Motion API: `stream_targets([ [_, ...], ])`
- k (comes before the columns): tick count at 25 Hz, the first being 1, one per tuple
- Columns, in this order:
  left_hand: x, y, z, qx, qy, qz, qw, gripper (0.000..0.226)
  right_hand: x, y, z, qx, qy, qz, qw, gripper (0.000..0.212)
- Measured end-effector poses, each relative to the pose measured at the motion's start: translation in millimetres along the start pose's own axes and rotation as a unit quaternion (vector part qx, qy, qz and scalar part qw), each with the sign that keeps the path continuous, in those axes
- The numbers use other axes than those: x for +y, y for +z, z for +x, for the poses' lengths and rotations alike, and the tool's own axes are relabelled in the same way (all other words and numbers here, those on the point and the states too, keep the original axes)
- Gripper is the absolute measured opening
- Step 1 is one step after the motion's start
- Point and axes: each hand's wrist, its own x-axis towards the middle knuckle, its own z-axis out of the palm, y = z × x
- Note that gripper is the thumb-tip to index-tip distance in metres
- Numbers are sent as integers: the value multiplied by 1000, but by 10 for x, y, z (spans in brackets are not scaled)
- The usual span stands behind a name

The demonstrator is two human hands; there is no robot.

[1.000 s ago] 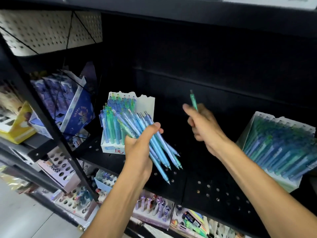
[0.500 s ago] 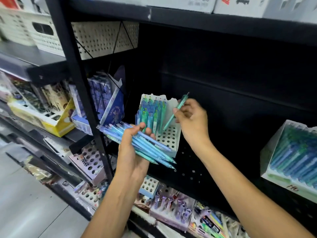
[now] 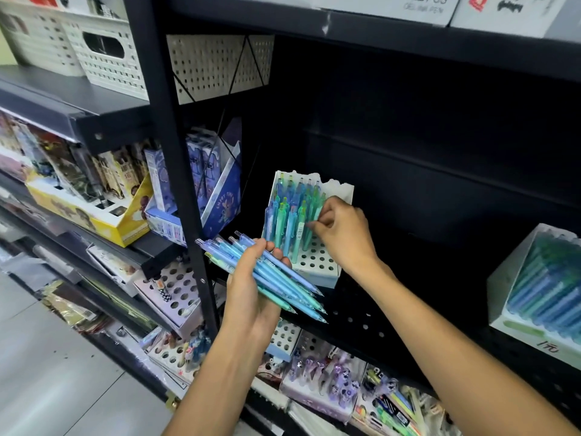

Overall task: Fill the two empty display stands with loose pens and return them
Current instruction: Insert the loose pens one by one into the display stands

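Observation:
A white display stand (image 3: 317, 262) with a grid of round holes stands on the black shelf, its left and rear rows filled with blue and green pens. My right hand (image 3: 341, 231) pinches a green pen (image 3: 316, 215) at the stand's right side, the pen upright among the others. My left hand (image 3: 251, 284) is below and left of the stand, gripping a bundle of loose blue and green pens (image 3: 270, 275) that fan out to the right. A second stand (image 3: 534, 287), packed with blue and green pens, sits at the right edge of the shelf.
A black upright post (image 3: 176, 171) stands just left of my left hand. Boxed stationery (image 3: 207, 184) fills the shelf to the left. Perforated pen trays (image 3: 176, 294) and small items lie on lower shelves. The black shelf surface (image 3: 408, 278) stretches between the two stands.
My right hand has brought the green pen down from above the stand into its right side. The view has shifted closer and left. The left hand still holds the bundle.

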Motion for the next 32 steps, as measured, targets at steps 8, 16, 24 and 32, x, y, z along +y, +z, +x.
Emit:
stream_targets([
  [8, -42, 21, 4, 15, -9, 67, 998, 12, -112, -94, -135, 24, -13, -37, 999, 17],
  [16, -134, 123, -41, -13, -2, 107, 994, 38, -275, -378, -384, -260, -56, 84, 960, 11],
  [24, -133, 71, -14, -5, 32, 123, 992, 41, -167, -558, -289, 5, 21, 115, 993, 8],
  [32, -57, -60, 19, 20, 52, 99, 994, 45, 43, -111, -186, -16, 11, 61, 998, 12],
])
